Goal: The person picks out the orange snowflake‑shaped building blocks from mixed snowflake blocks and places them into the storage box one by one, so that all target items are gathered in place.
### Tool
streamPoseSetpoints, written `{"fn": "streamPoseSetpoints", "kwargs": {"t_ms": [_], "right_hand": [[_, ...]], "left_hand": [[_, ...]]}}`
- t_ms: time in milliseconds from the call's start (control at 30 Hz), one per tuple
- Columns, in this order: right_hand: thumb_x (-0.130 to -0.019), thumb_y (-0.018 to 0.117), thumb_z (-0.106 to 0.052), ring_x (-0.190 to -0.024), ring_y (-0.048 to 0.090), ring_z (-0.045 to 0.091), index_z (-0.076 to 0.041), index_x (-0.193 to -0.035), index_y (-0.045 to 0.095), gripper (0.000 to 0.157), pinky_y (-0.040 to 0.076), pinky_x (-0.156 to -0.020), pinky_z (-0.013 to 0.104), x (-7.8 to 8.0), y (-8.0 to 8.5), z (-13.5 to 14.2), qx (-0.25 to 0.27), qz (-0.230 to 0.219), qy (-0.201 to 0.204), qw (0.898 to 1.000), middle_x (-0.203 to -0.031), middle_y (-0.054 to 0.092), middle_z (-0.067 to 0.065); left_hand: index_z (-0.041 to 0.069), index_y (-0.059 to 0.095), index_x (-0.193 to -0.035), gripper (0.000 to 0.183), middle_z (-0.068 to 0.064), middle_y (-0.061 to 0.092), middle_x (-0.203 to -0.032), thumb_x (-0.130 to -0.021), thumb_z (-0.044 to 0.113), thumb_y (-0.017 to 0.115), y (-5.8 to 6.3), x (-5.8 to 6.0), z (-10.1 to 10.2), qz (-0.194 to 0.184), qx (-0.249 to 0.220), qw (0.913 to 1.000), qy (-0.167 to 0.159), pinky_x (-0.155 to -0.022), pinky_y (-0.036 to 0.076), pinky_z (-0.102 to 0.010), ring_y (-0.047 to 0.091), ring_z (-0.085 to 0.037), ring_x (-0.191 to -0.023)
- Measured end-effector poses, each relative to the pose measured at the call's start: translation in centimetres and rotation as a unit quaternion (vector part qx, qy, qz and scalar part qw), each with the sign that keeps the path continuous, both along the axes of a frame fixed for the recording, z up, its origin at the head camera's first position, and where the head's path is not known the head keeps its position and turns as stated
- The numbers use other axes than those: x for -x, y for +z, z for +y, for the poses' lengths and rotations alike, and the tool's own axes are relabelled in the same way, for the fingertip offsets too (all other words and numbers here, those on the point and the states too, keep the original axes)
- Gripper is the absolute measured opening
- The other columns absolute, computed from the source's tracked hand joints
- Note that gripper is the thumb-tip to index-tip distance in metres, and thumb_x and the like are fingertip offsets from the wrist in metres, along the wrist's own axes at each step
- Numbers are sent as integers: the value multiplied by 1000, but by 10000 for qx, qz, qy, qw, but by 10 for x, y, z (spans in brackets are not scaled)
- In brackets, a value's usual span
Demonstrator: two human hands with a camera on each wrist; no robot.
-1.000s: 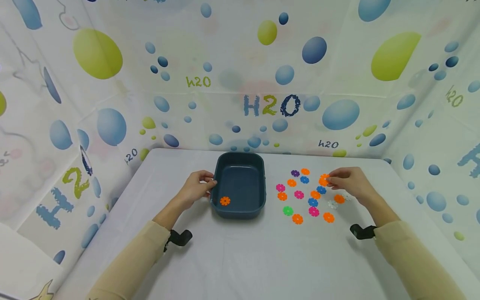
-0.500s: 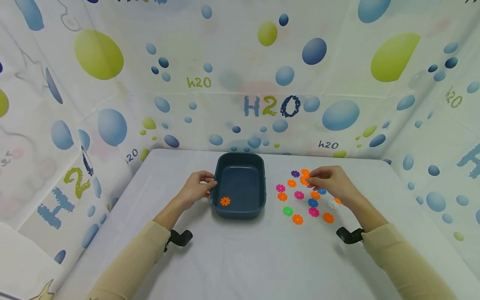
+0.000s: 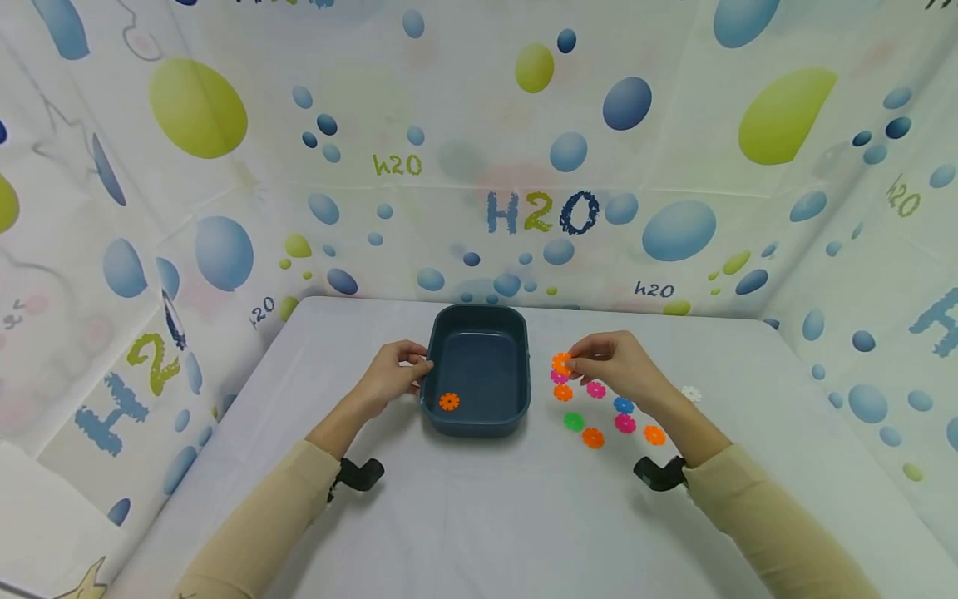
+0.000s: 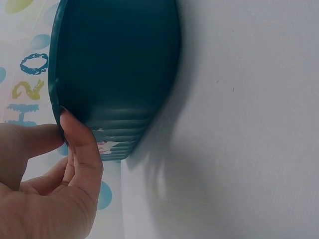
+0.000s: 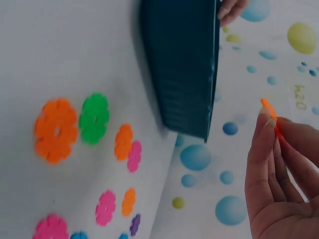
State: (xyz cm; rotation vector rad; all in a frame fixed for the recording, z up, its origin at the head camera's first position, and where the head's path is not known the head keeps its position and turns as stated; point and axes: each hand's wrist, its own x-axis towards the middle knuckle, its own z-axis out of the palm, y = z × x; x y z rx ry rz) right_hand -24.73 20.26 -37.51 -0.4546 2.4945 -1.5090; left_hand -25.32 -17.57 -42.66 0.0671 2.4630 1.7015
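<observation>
My left hand (image 3: 389, 372) pinches the left rim of a dark teal plastic bin (image 3: 479, 424), thumb on one side of the wall and fingers on the other in the left wrist view. One orange flower-shaped disc (image 3: 449, 402) lies inside the bin near its front left corner. My right hand (image 3: 617, 366) pinches another orange flower disc (image 5: 269, 109) between thumb and fingertips, held up above the table just right of the bin. Under and around that hand lie loose flower discs, among them a green disc (image 3: 574, 422), a blue disc (image 3: 624, 405) and a pink disc (image 3: 625, 423).
A white cloth covers the table (image 3: 479, 516). Behind it hangs a white curtain (image 3: 449, 100) printed with blue and green ovals. A white flower disc (image 3: 692, 393) lies to the right, beyond my right forearm. Black wrist mounts (image 3: 361, 475) show at both sleeves.
My right hand has carried the orange flower disc leftward across the loose discs toward the bin. My left hand keeps its hold on the rim, and the bin has stayed in place.
</observation>
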Motion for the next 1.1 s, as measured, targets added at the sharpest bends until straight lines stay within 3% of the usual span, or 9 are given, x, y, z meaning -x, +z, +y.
{"fn": "streamPoseSetpoints", "kwargs": {"t_ms": [167,333,567,833,1100], "right_hand": [[-97,71,-16,-91,72,36,-1,-112,72,21,61,-85,44,2,-2,-20,150,-37,181,9997,-99,75,13],[-98,69,-14,-88,73,30,-1,-113,73,19,60,-87,49,3,-6,-36,136,-135,245,9995,-98,75,13],[-97,71,-14,-88,73,32,-4,-110,74,16,58,-88,54,7,-15,-59,132,-41,299,9995,-98,76,10],[-95,73,-10,-90,72,39,-3,-105,74,12,62,-79,38,12,-24,-85,226,112,493,9985,-95,76,9],[-94,74,-7,-81,73,26,-2,-103,75,10,62,-78,38,18,-31,-111,64,181,589,9981,-92,76,8]], "left_hand": [[-8,55,-132,34,-14,55,-104,-103,8,60,0,-1,0,-26,-42,10000,5,-69,60,-27,62,-20,-78],[-8,55,-132,34,-14,55,-104,-103,8,60,1,-1,1,-48,-68,10000,-12,-68,60,-27,62,-20,-76],[-9,55,-131,34,-14,55,-103,-102,8,60,2,-1,1,1,-75,10000,-34,-68,59,-27,62,-21,-76],[-8,55,-130,33,-14,55,-102,-102,8,60,2,-1,0,21,-51,10000,-38,-68,60,-27,62,-21,-76],[-8,55,-130,33,-15,55,-103,-102,8,60,2,-2,0,18,-33,10000,-30,-67,60,-27,62,-20,-77]]}}
